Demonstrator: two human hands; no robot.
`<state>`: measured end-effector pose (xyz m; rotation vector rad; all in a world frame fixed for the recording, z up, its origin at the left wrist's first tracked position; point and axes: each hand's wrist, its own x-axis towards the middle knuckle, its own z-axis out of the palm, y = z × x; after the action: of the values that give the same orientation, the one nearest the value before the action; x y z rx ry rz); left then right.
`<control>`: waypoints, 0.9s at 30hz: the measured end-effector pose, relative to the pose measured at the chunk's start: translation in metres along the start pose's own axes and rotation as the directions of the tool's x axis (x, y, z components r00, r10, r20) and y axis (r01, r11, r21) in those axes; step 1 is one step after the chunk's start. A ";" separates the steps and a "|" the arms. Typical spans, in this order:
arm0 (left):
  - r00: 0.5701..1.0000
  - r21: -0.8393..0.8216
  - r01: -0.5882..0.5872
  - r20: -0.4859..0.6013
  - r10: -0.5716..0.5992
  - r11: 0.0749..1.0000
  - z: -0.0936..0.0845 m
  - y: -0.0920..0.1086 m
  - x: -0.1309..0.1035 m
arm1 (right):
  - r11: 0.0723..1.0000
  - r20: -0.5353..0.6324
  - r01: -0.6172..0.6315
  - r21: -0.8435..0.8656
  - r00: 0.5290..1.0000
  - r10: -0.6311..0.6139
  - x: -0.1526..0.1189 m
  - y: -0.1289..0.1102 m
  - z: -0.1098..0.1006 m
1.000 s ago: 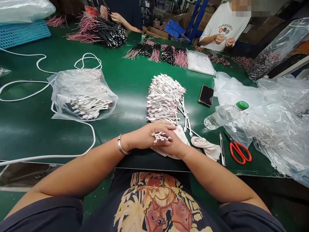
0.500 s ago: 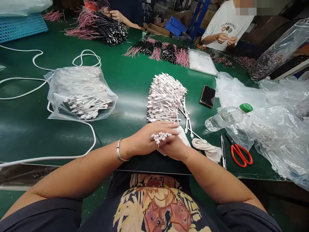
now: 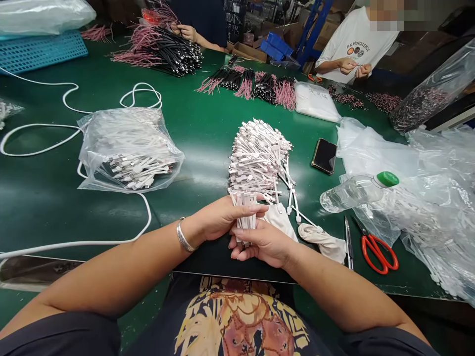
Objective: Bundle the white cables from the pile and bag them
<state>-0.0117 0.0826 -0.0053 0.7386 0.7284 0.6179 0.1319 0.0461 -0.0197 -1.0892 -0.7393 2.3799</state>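
Observation:
A small bundle of short white cables stands upright between my hands, close to the table's front edge. My left hand grips its upper part, thumb laid across the front. Lower down, my right hand is closed around the same bundle, fingers curled beneath it. Just beyond lies a large heap of similar white cables with small connectors. A few loose cables trail from its right side. Partly behind my right hand is a white cloth.
To the left sits a plastic bag of white cables, with a long white cord around it. On the right are a phone, a bottle, a pen-like tool, red-handled scissors and plastic bags. Two people work across the table.
The bundle has turned from connector ends facing me to upright. My hands have shifted from overlapping to one above the other around it. The view has tilted slightly.

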 end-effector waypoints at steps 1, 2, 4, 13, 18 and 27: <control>1.000 0.001 0.016 0.018 -0.016 1.000 -0.001 0.001 -0.001 | 1.000 -0.009 0.004 0.004 1.000 -0.004 0.000 -0.001 -0.001; 0.999 -0.001 0.032 0.043 -0.032 0.999 -0.003 0.002 -0.001 | 1.000 -0.016 0.009 0.008 1.000 -0.008 0.000 -0.003 -0.002; 0.994 -0.004 0.056 0.094 -0.055 0.998 -0.006 0.002 -0.002 | 1.000 -0.029 0.015 0.022 0.999 -0.015 -0.001 -0.006 -0.003; 0.997 -0.050 0.019 0.079 -0.015 0.999 -0.010 0.000 0.002 | 0.991 -0.094 0.085 0.100 0.993 -0.076 -0.006 -0.009 -0.004; 0.999 -0.033 0.008 0.044 -0.006 0.999 -0.010 -0.001 0.003 | 0.990 -0.118 0.105 0.091 0.989 -0.094 -0.005 -0.009 -0.005; 0.999 -0.048 0.026 0.032 -0.025 0.999 -0.007 0.001 0.002 | 0.987 -0.154 0.146 0.069 0.979 -0.134 -0.004 -0.007 -0.006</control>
<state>-0.0164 0.0875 -0.0090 0.6920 0.6910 0.5976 0.1401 0.0510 -0.0161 -1.1280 -0.6408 2.1648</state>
